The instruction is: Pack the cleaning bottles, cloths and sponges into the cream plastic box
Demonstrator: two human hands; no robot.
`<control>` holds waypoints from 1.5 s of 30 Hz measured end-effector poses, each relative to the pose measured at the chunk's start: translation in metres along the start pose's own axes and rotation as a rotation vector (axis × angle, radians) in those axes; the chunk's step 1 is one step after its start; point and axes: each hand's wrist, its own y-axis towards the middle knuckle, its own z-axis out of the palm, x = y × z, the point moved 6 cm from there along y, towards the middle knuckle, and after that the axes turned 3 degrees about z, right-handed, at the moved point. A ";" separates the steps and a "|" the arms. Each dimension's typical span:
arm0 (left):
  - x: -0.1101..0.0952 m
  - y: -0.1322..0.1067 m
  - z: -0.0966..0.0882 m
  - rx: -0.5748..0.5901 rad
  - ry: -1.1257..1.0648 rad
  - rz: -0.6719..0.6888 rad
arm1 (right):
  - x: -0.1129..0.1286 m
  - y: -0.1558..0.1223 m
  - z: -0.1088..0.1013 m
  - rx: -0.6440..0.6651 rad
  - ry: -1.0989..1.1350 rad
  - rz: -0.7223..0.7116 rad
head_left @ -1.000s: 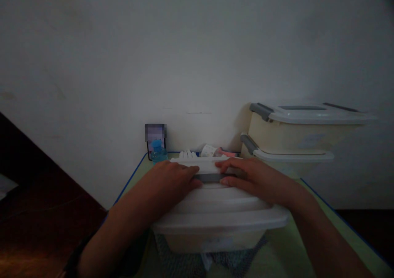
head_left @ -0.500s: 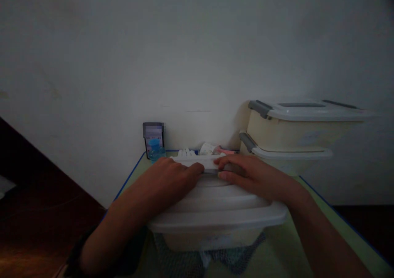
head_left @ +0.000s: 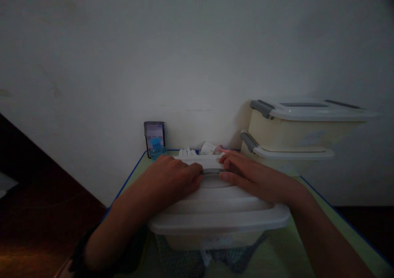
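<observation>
A cream storage box (head_left: 184, 241) with a white lid (head_left: 221, 220) stands in front of me, with a grey carry handle (head_left: 211, 171) along the middle of the lid. My left hand (head_left: 177, 176) is closed at the handle's left end, thumb pressed against it. From the other side, my right hand (head_left: 250, 173) grips the right end between thumb and fingers. Only the handle's centre shows between the hands. Under the box lies a dark patterned cloth (head_left: 181, 261), partly hidden.
Two stacked boxes with white lids and grey latches (head_left: 261, 108) stand at the right by the wall. A phone (head_left: 154, 130) leans at the back left behind a blue-capped bottle (head_left: 157, 150). White items (head_left: 186, 151) lie behind the box on the green, blue-edged table (head_left: 131, 178).
The grey handle's middle now shows between my hands, where the white lid was seen before. My right fingers have drawn slightly rightward and closed more on the handle.
</observation>
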 end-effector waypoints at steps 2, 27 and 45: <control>0.002 0.001 0.001 -0.003 -0.012 -0.027 | 0.000 0.000 0.000 0.005 0.002 -0.005; 0.009 0.002 0.000 -0.082 0.019 -0.054 | 0.006 0.003 -0.002 -0.043 -0.117 -0.066; 0.011 0.006 0.002 -0.028 -0.057 -0.080 | 0.006 0.004 -0.006 -0.097 -0.172 -0.009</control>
